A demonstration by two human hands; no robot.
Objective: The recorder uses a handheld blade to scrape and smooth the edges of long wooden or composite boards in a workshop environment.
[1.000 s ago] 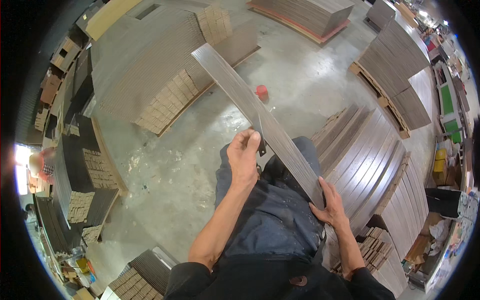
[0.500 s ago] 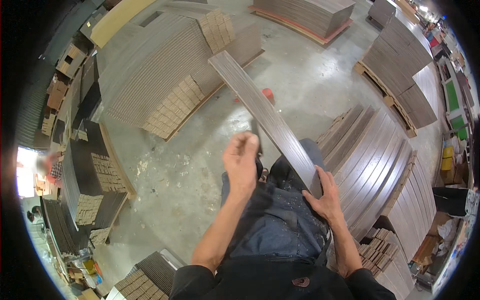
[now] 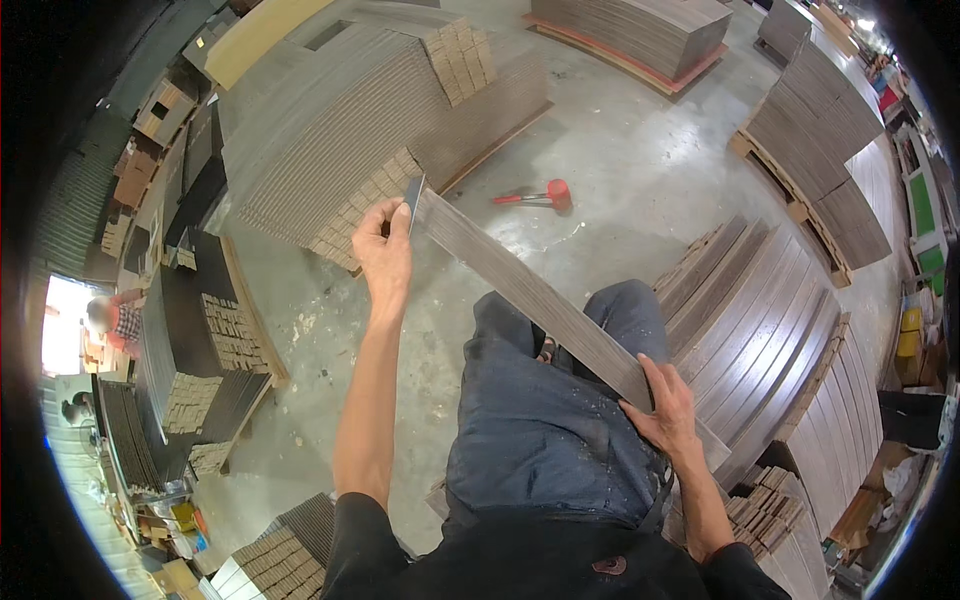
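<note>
A long grey-brown wood-grain board [image 3: 530, 290] lies slantwise across my lap, its far end up and to the left. My right hand [image 3: 668, 408] is closed on the board near its lower end, thumb on top. My left hand [image 3: 385, 255] pinches a thin, dark, flat piece [image 3: 414, 192] between thumb and fingers. That piece stands on edge at the board's far end; whether they touch, I cannot tell. Its exact kind does not show. Beyond the board, a red-headed mallet [image 3: 558, 193] with a red and black handle rests on the concrete floor.
Large stacks of grey boards [image 3: 340, 140] rise ahead to the left. Close on my right is a stack of shiny grey-brown boards [image 3: 750, 320]. A dark stack [image 3: 180, 320] stands at the left, with a person [image 3: 122, 318] behind it. A pallet [image 3: 790, 205] holds more boards at the far right.
My left hand has moved left and forward to the board's far end, with the dark piece now plainly visible. The board's far end has come lower, and the mallet is uncovered.
</note>
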